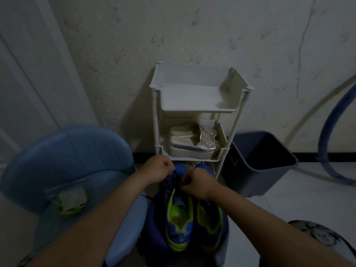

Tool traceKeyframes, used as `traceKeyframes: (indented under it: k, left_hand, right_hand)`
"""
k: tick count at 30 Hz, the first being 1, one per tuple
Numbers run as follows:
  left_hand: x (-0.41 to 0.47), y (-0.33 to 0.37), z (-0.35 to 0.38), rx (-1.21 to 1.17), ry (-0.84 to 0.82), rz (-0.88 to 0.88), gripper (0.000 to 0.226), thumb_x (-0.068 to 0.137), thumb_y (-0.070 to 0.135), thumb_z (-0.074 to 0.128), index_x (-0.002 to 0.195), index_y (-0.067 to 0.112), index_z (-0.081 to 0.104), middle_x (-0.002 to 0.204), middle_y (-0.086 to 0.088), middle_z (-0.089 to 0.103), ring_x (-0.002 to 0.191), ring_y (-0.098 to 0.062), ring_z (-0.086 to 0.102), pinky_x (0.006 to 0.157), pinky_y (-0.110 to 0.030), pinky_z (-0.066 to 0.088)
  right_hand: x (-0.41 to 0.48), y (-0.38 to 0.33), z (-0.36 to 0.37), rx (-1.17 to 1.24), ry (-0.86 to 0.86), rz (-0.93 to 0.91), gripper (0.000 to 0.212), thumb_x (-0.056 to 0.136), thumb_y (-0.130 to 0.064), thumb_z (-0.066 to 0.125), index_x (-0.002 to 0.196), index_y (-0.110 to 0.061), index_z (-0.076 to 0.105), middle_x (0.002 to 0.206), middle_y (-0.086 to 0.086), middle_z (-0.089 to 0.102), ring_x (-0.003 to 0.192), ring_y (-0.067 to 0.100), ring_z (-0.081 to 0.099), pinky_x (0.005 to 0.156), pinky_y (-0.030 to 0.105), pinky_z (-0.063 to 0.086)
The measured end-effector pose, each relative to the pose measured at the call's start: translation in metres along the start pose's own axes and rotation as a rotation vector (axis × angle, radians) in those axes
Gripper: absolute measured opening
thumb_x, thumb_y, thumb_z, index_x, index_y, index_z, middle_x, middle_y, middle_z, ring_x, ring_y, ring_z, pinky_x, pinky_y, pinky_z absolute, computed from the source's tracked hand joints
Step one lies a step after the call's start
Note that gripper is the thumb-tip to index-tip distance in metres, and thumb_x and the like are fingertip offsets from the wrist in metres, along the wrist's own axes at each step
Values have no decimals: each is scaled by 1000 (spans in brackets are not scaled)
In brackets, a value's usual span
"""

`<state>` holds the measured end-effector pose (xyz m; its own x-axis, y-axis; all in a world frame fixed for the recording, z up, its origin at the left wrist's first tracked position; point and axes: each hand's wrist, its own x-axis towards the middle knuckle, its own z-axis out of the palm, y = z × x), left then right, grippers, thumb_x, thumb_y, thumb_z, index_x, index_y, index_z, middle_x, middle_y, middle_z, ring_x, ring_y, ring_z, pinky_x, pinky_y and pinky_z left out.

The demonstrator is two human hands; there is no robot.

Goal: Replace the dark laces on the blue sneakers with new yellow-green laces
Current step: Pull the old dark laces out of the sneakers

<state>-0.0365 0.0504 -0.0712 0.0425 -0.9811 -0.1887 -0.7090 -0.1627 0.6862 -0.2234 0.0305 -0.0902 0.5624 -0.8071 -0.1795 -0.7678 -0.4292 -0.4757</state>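
Hands: I see both close together over the lacing of one shoe, knuckles up, nearly touching each other.
Left hand (158, 168): fingers curled tight, pinching a dark lace (169, 182) near the toe end.
Right hand (198, 183): fingers curled too, pinching the same dark lacing just nearer the tongue.
Forearms: bare, coming in from the bottom corners and converging on the shoes.
Task shoes: the blue sneakers (179, 224) stand side by side directly below my hands, heels toward me, yellow-green lining showing. Their toes are tucked under the lowest shelf ahead. They rest on a rounded dark blue surface that I cannot identify.
New laces: the yellow-green laces (71, 201) lie in a clear packet on the blue chair (67, 160) to the left, well apart from both hands.
Obstruction: a white rack (194, 97) stands against the wall just beyond the toes, with silver shoes (190, 143) on its middle shelf.
Right side: a dark bin (258, 160) sits beside the rack. A blue hoop (323, 151) curves along the frame edge.
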Motion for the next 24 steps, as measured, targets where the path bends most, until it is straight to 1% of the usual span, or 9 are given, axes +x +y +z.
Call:
traceKeyframes:
  k: [3, 6, 8, 11, 13, 15, 18, 21, 24]
  left_hand:
    - [2, -1, -2, 25, 61, -96, 25, 96, 17, 51, 73, 14, 60, 79, -2, 62, 78, -18, 58, 74, -30, 44]
    - [-1, -4, 0, 176, 65, -132, 19, 96, 14, 46, 85, 10, 62, 97, -13, 65, 92, -27, 61, 79, -35, 47]
    - [-1, -7, 1, 268, 49, -61, 18, 90, 13, 51, 97, 15, 67, 109, -7, 66, 103, -24, 59, 88, -35, 50]
    - [-5, -7, 5, 214, -72, 83, 43, 80, 11, 58, 116, 32, 68, 117, 6, 63, 107, -13, 59, 94, -30, 50]
    - [-9, -1, 10, 196, -195, 150, 37, 80, 13, 63, 111, 32, 72, 103, 12, 70, 94, -3, 63, 87, -24, 52]
    - [-8, 1, 14, 259, -224, 186, 19, 82, 20, 69, 99, 27, 76, 83, 11, 72, 78, -1, 64, 78, -23, 52]
    - [-4, -6, 12, 228, -215, 162, 7, 84, 25, 72, 84, 24, 78, 80, 8, 74, 76, -2, 67, 81, -28, 55]
    - [-3, -9, 2, 106, -169, 96, 20, 83, 25, 72, 63, 24, 75, 72, 8, 74, 74, -4, 68, 82, -29, 55]
    - [1, -16, -13, 111, -52, -64, 16, 76, 17, 72, 60, 15, 75, 71, 0, 73, 76, -14, 68, 75, -30, 53]
  right_hand:
    - [-1, 2, -1, -44, -34, 2, 22, 88, -34, 68, 103, -21, 75, 104, 0, 73, 99, 16, 66, 85, 29, 52]
    - [0, 1, -1, -68, -53, 2, 23, 88, -35, 67, 106, -23, 74, 107, -1, 73, 101, 16, 65, 86, 29, 52]
    - [1, 2, 0, -75, -48, 6, 20, 87, -36, 67, 103, -25, 74, 105, -1, 72, 100, 17, 65, 85, 30, 52]
    - [2, 2, 3, -50, -33, 13, 18, 86, -36, 68, 98, -24, 74, 100, 0, 72, 95, 17, 66, 82, 32, 53]
    - [3, 2, 4, -37, -29, 13, 18, 86, -36, 68, 95, -22, 75, 96, 2, 73, 90, 18, 66, 80, 35, 54]
    - [3, 3, 5, -30, -25, 12, 18, 86, -36, 68, 92, -22, 76, 91, 3, 73, 86, 18, 66, 78, 36, 55]
    - [2, 5, 4, -31, -25, 25, 19, 85, -38, 68, 95, -23, 76, 94, 1, 74, 88, 16, 66, 80, 35, 55]
    - [1, 5, 1, -58, -64, 34, 24, 84, -40, 71, 103, -26, 74, 103, -3, 72, 96, 14, 65, 83, 31, 54]
    - [0, 5, 0, -68, -87, 34, 26, 83, -40, 72, 105, -28, 74, 107, -5, 71, 101, 12, 64, 87, 31, 54]
